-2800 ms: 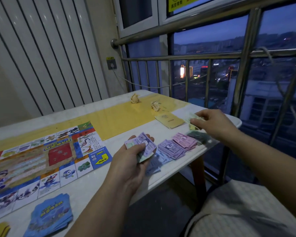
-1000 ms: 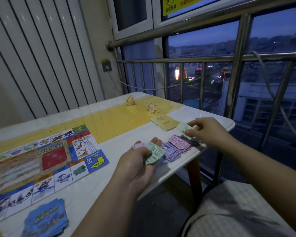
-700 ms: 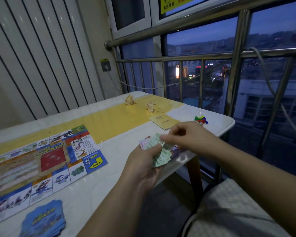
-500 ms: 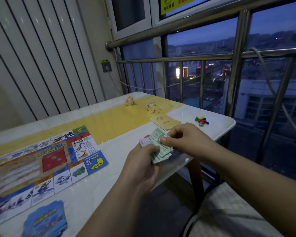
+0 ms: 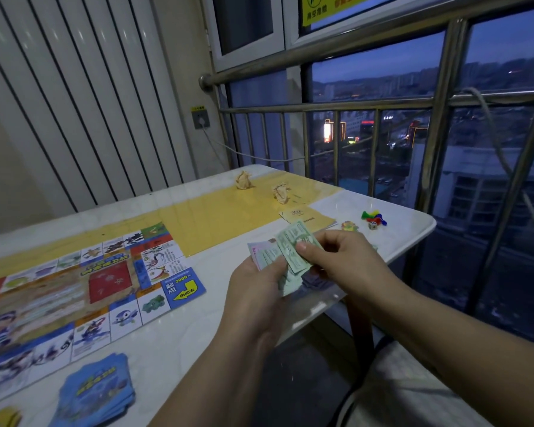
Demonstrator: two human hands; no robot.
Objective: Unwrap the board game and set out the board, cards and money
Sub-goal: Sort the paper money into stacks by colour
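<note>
The colourful game board (image 5: 74, 291) lies flat on the left of the white table (image 5: 179, 343). A stack of blue cards (image 5: 96, 392) sits at the near edge, with a yellow stack's corner (image 5: 0, 419) beside it. My left hand (image 5: 256, 294) grips a wad of play money (image 5: 269, 252) over the table's right end. My right hand (image 5: 336, 260) pinches a green note (image 5: 293, 241) on top of that wad. Purple notes (image 5: 315, 282) show on the table just under my hands.
A yellow booklet (image 5: 307, 215), coloured pawns (image 5: 373, 216), a die (image 5: 372, 225) and a small token (image 5: 349, 225) lie at the table's right end. Two crumpled paper scraps (image 5: 244, 180) sit on the yellow strip (image 5: 216, 217). A metal railing (image 5: 336, 106) runs behind.
My right hand left the money piles at the table's corner and came to the wad in my left hand with a green note. The pawns and die are now uncovered.
</note>
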